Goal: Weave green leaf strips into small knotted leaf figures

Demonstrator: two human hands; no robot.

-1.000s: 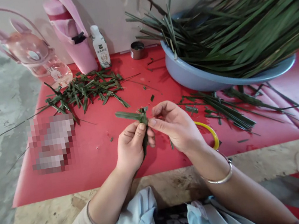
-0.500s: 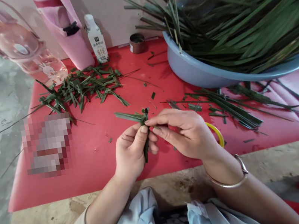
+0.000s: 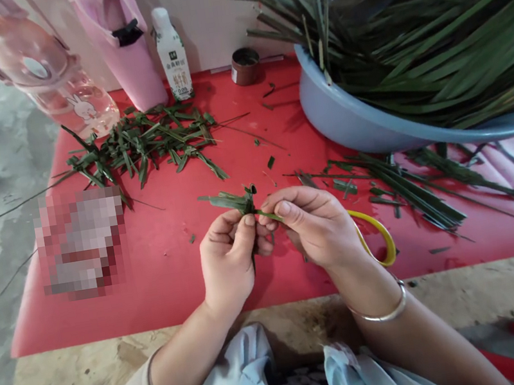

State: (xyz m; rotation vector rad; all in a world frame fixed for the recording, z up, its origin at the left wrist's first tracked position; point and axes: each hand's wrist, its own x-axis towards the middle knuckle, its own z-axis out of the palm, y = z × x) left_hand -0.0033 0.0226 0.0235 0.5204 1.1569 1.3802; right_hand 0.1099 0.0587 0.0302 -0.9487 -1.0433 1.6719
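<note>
My left hand (image 3: 230, 255) pinches a small folded bundle of green leaf strips (image 3: 234, 202) between thumb and fingers; its loose ends point to the left. Close beside it, my right hand (image 3: 317, 222) is closed on a narrow leaf strip (image 3: 270, 216) that runs out of the bundle, held between thumb and forefinger. The lower part of the bundle is hidden behind my left fingers. Under my right wrist, a yellow ring-shaped handle (image 3: 387, 237) shows in part; the rest of it is covered by my hand.
A pile of folded leaf pieces (image 3: 146, 141) lies at the back left, before a pink bottle (image 3: 87, 105) and a white milk bottle (image 3: 172, 56). A blue basin (image 3: 345, 107) of long leaves stands back right. Cut strips (image 3: 413, 194) lie before it. A blurred-out flat object (image 3: 87, 242) lies left.
My right hand has drawn to the right, away from my left, and a strip now stretches between them. More of the yellow handle shows. The view has shifted slightly.
</note>
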